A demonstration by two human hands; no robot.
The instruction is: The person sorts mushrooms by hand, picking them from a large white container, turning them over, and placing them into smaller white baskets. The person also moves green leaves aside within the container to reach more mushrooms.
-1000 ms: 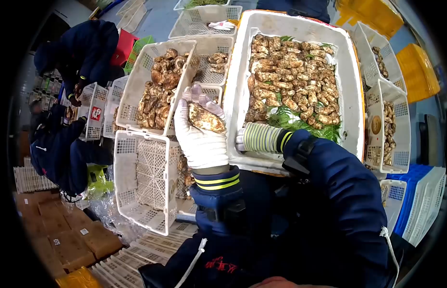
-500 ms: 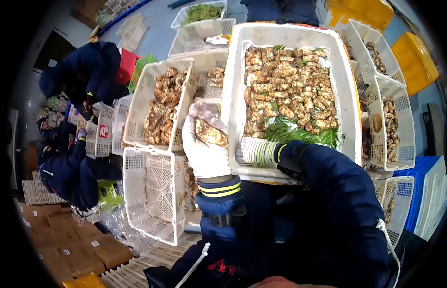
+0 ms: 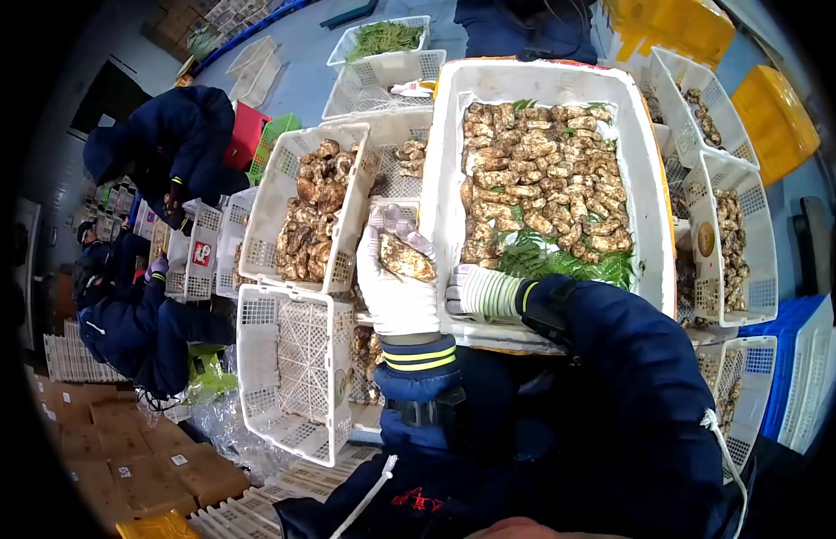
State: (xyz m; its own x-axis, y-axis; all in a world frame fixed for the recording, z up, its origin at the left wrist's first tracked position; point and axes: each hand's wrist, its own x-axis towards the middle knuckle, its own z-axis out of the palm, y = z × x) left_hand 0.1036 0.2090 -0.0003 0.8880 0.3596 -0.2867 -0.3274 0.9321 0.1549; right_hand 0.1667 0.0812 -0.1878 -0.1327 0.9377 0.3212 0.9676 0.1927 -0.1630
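My left hand [image 3: 398,278], in a white glove, holds one brown-and-white matsutake mushroom [image 3: 407,258] against its palm, just left of the white foam box [image 3: 440,193]. My right hand [image 3: 483,292], in a striped glove, is at the near left corner of that box with its fingers curled in. Whether anything is inside those fingers is hidden. Close-set rows of matsutake mushrooms [image 3: 548,171] lie in the box, with green fern leaves [image 3: 570,262] along their near edge.
Left of the box stand a white basket [image 3: 256,242] of mushrooms and a tilted white basket [image 3: 296,359]. More mushroom baskets [image 3: 741,310] line the right side. A fern basket [image 3: 427,31] is at the back. Co-workers [image 3: 130,323] crouch at far left; another person [image 3: 526,31] is beyond the box.
The scene sits slightly lower in view. My left hand has shifted slightly with the mushroom, which shows a paler side. My right hand stays at the box corner.
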